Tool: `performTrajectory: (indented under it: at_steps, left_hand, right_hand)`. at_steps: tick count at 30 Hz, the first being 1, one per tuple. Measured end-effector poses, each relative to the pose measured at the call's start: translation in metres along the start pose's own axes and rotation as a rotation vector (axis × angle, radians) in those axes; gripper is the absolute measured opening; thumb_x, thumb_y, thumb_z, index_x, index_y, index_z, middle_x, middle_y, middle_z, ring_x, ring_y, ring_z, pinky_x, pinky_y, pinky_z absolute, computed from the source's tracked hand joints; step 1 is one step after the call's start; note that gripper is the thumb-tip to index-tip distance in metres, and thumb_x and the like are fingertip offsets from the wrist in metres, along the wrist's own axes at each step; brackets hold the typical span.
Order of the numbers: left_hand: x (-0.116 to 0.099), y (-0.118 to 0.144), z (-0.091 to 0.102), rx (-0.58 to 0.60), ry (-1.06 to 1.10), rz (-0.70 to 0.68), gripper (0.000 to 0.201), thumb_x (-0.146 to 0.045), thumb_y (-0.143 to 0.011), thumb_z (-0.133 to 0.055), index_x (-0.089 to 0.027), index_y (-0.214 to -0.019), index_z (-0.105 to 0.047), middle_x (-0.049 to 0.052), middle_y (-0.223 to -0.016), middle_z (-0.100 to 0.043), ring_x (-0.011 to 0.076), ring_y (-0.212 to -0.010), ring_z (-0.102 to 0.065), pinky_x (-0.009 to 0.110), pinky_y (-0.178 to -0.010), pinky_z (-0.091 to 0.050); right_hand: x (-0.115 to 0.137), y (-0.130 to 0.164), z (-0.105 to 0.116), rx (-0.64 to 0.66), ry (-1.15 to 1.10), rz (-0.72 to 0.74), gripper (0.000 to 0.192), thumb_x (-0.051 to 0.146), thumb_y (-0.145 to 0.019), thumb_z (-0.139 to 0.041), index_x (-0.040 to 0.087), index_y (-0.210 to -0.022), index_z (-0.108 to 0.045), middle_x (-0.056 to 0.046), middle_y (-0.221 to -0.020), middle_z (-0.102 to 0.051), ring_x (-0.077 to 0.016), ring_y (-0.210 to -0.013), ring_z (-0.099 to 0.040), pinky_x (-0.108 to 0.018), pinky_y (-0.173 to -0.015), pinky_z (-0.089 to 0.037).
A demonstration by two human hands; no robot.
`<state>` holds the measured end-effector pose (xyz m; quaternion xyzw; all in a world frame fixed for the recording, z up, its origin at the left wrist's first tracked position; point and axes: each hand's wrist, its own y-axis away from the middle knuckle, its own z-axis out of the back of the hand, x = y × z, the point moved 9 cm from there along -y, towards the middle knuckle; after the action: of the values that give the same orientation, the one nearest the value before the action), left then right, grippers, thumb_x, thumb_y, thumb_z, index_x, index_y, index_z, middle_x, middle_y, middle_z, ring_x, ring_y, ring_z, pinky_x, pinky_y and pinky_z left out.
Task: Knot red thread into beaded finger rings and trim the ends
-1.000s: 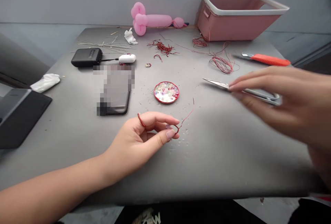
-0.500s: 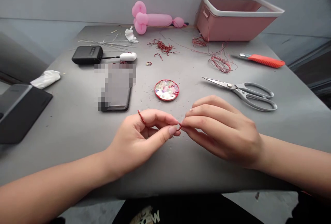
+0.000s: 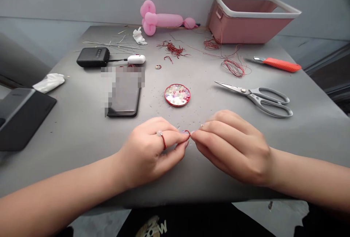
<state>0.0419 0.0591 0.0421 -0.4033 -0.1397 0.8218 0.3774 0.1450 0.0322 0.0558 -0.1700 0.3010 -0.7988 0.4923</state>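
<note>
left hand (image 3: 149, 149) and right hand (image 3: 232, 146) both pinch shut on a thin red wire (image 3: 187, 132); light, bendable, best held near its loop.

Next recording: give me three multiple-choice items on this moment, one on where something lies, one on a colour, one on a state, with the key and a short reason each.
1. Where does the round red dish of pale beads lie?
A. just beyond the two hands
B. inside the pink bin
C. on the phone

2. What colour is the handle of the utility knife at the far right of the grey table?
A. blue
B. orange-red
C. green

3. How do the steel scissors with grey handles lie?
A. held in the right hand
B. standing in the bin
C. flat on the table, untouched

Key: 1 A, the dish sits on the table just past the left hand and right hand. 2 B, the handle is plainly orange-red. 3 C, both hands pinch a small loop of thin red wire between them, away from the scissors.
</note>
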Motion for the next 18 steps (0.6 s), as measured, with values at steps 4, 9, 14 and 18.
performTrajectory:
  at_steps: [4, 9, 14, 18]
  left_hand:
    - [0.002, 0.001, 0.0, -0.027, 0.119, 0.06, 0.009, -0.008, -0.079, -0.067, -0.016, -0.078, -0.069, 0.005, -0.071, -0.075, 0.0149, -0.064, -0.069, 0.027, -0.066, -0.058]
    - [0.005, 0.002, 0.003, -0.084, 0.231, 0.111, 0.01, -0.004, -0.076, -0.069, -0.013, -0.08, -0.07, 0.005, -0.069, -0.074, 0.014, -0.062, -0.068, 0.025, -0.061, -0.056]
    - [0.005, 0.001, 0.003, -0.072, 0.289, 0.122, 0.012, -0.003, -0.076, -0.068, -0.013, -0.081, -0.07, 0.004, -0.068, -0.072, 0.0135, -0.062, -0.067, 0.024, -0.061, -0.056]
    - [0.003, -0.002, 0.001, -0.014, 0.378, 0.122, 0.014, -0.003, -0.079, -0.066, -0.014, -0.084, -0.07, 0.004, -0.071, -0.074, 0.014, -0.067, -0.069, 0.024, -0.065, -0.057]
  right_hand:
    - [0.011, 0.0, 0.008, -0.082, 0.022, 0.091, 0.01, 0.003, -0.08, -0.064, 0.01, -0.088, -0.065, -0.006, -0.061, -0.061, -0.0196, -0.06, -0.053, -0.036, -0.051, -0.043]
    - [0.0, -0.002, 0.012, -0.087, -0.177, -0.114, 0.015, 0.0, -0.08, -0.062, 0.006, -0.094, -0.066, -0.011, -0.072, -0.066, -0.0172, -0.065, -0.054, -0.034, -0.054, -0.049]
    - [-0.01, 0.0, 0.009, -0.03, -0.522, -0.256, 0.02, 0.003, -0.085, -0.057, 0.007, -0.103, -0.065, -0.011, -0.082, -0.068, -0.0153, -0.074, -0.061, -0.032, -0.066, -0.055]
    - [-0.037, 0.008, -0.008, -0.002, -0.885, -0.542, 0.011, 0.011, -0.089, -0.061, 0.015, -0.097, -0.067, -0.004, -0.085, -0.068, -0.0114, -0.08, -0.063, -0.026, -0.074, -0.055]
